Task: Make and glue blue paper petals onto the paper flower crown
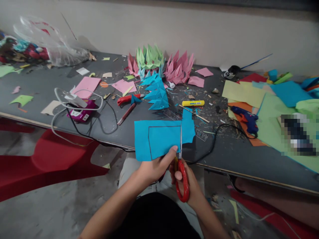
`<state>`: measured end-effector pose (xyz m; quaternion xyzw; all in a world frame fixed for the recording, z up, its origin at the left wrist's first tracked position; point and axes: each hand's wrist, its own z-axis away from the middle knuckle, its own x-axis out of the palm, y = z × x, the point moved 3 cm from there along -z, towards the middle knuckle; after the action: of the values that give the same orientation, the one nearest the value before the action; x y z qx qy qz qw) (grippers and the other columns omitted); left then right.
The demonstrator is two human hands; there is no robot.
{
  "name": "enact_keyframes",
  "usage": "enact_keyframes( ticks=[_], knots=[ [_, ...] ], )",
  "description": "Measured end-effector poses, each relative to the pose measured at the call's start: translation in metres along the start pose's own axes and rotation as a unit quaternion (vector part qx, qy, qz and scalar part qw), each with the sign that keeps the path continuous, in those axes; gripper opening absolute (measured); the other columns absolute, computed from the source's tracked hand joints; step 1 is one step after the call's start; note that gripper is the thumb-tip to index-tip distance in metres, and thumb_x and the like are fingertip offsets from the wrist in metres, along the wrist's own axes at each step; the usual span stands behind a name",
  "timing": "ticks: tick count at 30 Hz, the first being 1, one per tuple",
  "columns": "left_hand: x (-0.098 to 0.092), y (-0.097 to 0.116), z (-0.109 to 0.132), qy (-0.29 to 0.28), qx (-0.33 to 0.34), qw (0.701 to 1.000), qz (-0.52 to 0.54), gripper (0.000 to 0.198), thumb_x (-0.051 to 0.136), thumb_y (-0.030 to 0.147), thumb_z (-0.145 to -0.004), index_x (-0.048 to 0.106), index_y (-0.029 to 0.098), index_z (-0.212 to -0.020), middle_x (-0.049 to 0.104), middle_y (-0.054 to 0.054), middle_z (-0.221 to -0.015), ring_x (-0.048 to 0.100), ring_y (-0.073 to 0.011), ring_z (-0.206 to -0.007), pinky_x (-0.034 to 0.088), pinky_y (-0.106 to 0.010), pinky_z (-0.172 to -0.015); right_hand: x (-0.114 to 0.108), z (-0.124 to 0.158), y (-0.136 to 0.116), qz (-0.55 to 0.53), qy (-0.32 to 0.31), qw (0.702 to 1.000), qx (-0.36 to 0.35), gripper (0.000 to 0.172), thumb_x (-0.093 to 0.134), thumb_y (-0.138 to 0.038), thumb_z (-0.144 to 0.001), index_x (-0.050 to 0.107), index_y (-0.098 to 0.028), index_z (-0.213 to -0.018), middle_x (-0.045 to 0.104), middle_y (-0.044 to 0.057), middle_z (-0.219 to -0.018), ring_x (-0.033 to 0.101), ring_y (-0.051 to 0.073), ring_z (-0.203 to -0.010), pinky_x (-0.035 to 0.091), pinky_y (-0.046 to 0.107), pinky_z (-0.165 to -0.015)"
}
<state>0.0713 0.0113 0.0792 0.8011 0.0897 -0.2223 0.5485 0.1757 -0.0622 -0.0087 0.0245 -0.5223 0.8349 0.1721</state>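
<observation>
Wall (211, 36): pale, rising directly behind the far side
Table (225, 158): dark grey, littered with scraps and fine clippings
Left hand (158, 166): clamped on the near edge of the blue sheet (164, 137), thumb on top
Right hand (191, 177): wrapped round the red handles of the scissors (181, 162), close beside the left
Scissors' direction: tips away from the body, toward the wall, long axis roughly square to the table edge, handles nearest the lap
Scissors' place: along the right side of a dark drawn outline; cannot tell how far apart at the blades
Blue sheet's lie: held above the near table edge, long axis left to right, partly extending right of the blades
Blue spiked strip (159, 96): beyond the sheet, points mostly leftward
Glue stick (193, 103): yellow, lying crosswise, right of the strip
Pink folded paper (179, 68): spiky, upright, near the wall
Glue gun (245, 118): blue, on coloured papers at right
Purple socket block (84, 112): at left, beside looped white cable
Plastic bag (62, 49): far left, near the wall
Red chair (59, 156): below, at left, on grey floor (67, 212)
</observation>
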Motion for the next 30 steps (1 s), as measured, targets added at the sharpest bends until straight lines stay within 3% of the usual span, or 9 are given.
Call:
enact_keyframes(
  ticks=[2, 6, 10, 14, 19, 25, 28, 30],
  knots=[
    [0.001, 0.000, 0.000, -0.013, 0.000, 1.000, 0.008, 0.026, 0.052, 0.027, -0.082, 0.046, 0.021, -0.057, 0.055, 0.004, -0.053, 0.047, -0.0103, -0.046, 0.040, -0.024, -0.049, 0.001, 0.001, 0.002, -0.021, -0.006, 0.999, 0.035, 0.042, 0.051, -0.062, -0.074, 0.057, -0.020, -0.072, 0.052, -0.002, -0.056, 0.042, 0.011, -0.046, 0.033, 0.022, -0.040],
    [0.001, 0.000, 0.001, -0.014, 0.006, 1.000, -0.012, 0.030, 0.053, 0.029, -0.081, 0.044, 0.021, -0.053, 0.051, 0.004, -0.047, 0.045, -0.0110, -0.043, 0.038, -0.025, -0.046, 0.000, 0.002, -0.001, -0.008, -0.027, 1.000, 0.000, 0.040, 0.066, -0.056, -0.064, 0.057, -0.021, -0.079, 0.053, -0.003, -0.058, 0.043, 0.011, -0.048, 0.034, 0.022, -0.043],
    [0.000, -0.001, 0.001, -0.010, -0.001, 0.999, -0.031, 0.034, 0.053, 0.031, -0.080, 0.042, 0.022, -0.050, 0.049, 0.003, -0.044, 0.043, -0.0112, -0.042, 0.037, -0.025, -0.045, -0.002, 0.001, 0.003, -0.048, -0.005, 0.997, 0.054, 0.041, 0.053, -0.061, -0.072, 0.056, -0.020, -0.073, 0.049, -0.003, -0.052, 0.041, 0.011, -0.044, 0.032, 0.023, -0.040],
    [0.002, -0.001, 0.000, -0.046, -0.003, 0.999, -0.009, 0.027, 0.053, 0.031, -0.080, 0.048, 0.021, -0.055, 0.054, 0.003, -0.048, 0.048, -0.0119, -0.046, 0.042, -0.025, -0.050, -0.003, -0.001, 0.001, -0.019, -0.009, 1.000, -0.001, 0.043, 0.070, -0.054, -0.060, 0.058, -0.021, -0.085, 0.053, -0.004, -0.058, 0.044, 0.010, -0.047, 0.035, 0.022, -0.043],
    [0.002, -0.006, 0.002, -0.063, -0.064, 0.995, 0.040, 0.025, 0.051, 0.033, -0.081, 0.052, 0.020, -0.059, 0.060, 0.002, -0.055, 0.055, -0.0122, -0.051, 0.046, -0.025, -0.055, -0.004, -0.004, 0.001, -0.073, 0.034, 0.994, 0.070, 0.045, 0.055, -0.065, -0.069, 0.055, -0.020, -0.071, 0.044, -0.005, -0.048, 0.039, 0.010, -0.040, 0.030, 0.022, -0.036],
    [0.000, -0.012, 0.004, -0.082, -0.133, 0.982, 0.102, 0.024, 0.052, 0.034, -0.079, 0.054, 0.021, -0.059, 0.059, 0.001, -0.051, 0.055, -0.0134, -0.052, 0.048, -0.025, -0.054, -0.001, 0.002, -0.014, -0.049, -0.040, 0.998, -0.031, 0.063, 0.064, -0.073, -0.053, 0.055, -0.021, -0.086, 0.054, -0.002, -0.065, 0.044, 0.010, -0.045, 0.034, 0.022, -0.038],
    [-0.005, -0.013, 0.002, -0.100, -0.128, 0.976, 0.142, 0.014, 0.053, 0.031, -0.076, 0.059, 0.020, -0.070, 0.064, -0.001, -0.063, 0.060, -0.0163, -0.065, 0.051, -0.028, -0.064, 0.001, 0.004, -0.026, -0.037, -0.056, 0.995, -0.071, 0.055, 0.057, -0.074, -0.060, 0.049, -0.023, -0.079, 0.049, -0.004, -0.054, 0.042, 0.011, -0.043, 0.035, 0.024, -0.038],
    [-0.007, -0.013, 0.000, -0.158, -0.116, 0.967, 0.163, 0.012, 0.052, 0.027, -0.077, 0.061, 0.018, -0.078, 0.067, -0.002, -0.074, 0.061, -0.0163, -0.071, 0.052, -0.029, -0.069, -0.001, 0.003, -0.034, -0.026, -0.048, 0.995, -0.084, 0.046, 0.057, -0.067, -0.067, 0.046, -0.024, -0.078, 0.050, -0.004, -0.052, 0.046, 0.013, -0.042, 0.038, 0.025, -0.039]
  ],
)
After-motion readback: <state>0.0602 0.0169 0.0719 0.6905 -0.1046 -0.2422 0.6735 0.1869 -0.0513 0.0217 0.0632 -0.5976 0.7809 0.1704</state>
